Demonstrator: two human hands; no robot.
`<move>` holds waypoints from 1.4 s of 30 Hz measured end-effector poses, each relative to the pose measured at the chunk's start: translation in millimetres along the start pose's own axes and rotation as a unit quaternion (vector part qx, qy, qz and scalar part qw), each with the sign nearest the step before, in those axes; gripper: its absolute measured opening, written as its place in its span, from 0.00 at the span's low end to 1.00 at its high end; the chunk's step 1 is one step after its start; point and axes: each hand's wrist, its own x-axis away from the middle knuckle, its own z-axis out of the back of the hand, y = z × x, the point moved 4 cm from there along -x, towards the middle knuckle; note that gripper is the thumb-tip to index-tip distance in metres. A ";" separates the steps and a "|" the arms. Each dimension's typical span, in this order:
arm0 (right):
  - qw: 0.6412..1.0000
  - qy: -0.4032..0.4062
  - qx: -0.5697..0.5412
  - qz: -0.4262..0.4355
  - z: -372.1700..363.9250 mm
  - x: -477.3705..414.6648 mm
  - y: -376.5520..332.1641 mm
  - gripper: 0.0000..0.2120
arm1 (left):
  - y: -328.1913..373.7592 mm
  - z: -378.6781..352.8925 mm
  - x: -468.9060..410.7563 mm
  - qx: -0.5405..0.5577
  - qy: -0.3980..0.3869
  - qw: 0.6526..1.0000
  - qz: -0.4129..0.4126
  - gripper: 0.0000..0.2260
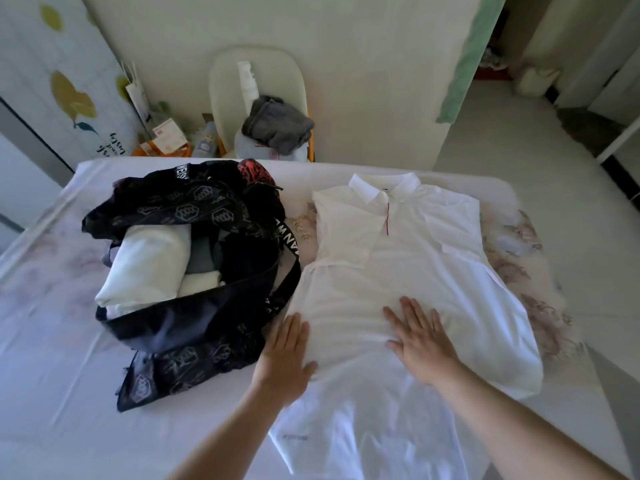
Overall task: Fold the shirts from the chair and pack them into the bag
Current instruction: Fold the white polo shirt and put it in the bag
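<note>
Two flat palms are on the white polo shirt (398,258), which lies on the right half of the bed (52,341) with its collar toward the far edge and its sleeves tucked in. The left hand (285,351) presses its left side with fingers straight and together, and the right hand (420,341) is spread open on its middle. That looks like smoothing before the fold; next the hem needs doubling up to the collar, then the shirt goes into the open bag (194,337) just beside it, with more garments (277,124) waiting on the chair (225,81) beyond the far edge.
</note>
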 end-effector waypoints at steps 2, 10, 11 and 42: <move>1.000 0.000 0.018 -0.011 8.4 13.3 -6.9 0.32 | 0.3 6.6 12.6 -0.008 0.001 1.000 0.019 0.34; 0.987 -0.061 -0.056 0.137 -1.5 108.9 -48.5 0.45 | 9.9 -5.7 88.0 0.066 0.019 0.974 -0.215 0.37; 0.985 -0.086 -0.047 0.143 -7.5 118.6 -49.5 0.50 | 7.9 -10.2 90.7 0.040 0.012 0.973 -0.225 0.38; 0.946 0.152 -0.270 -0.098 194.4 -70.4 65.5 0.23 | -10.9 209.6 -134.2 0.172 0.248 0.946 0.120 0.19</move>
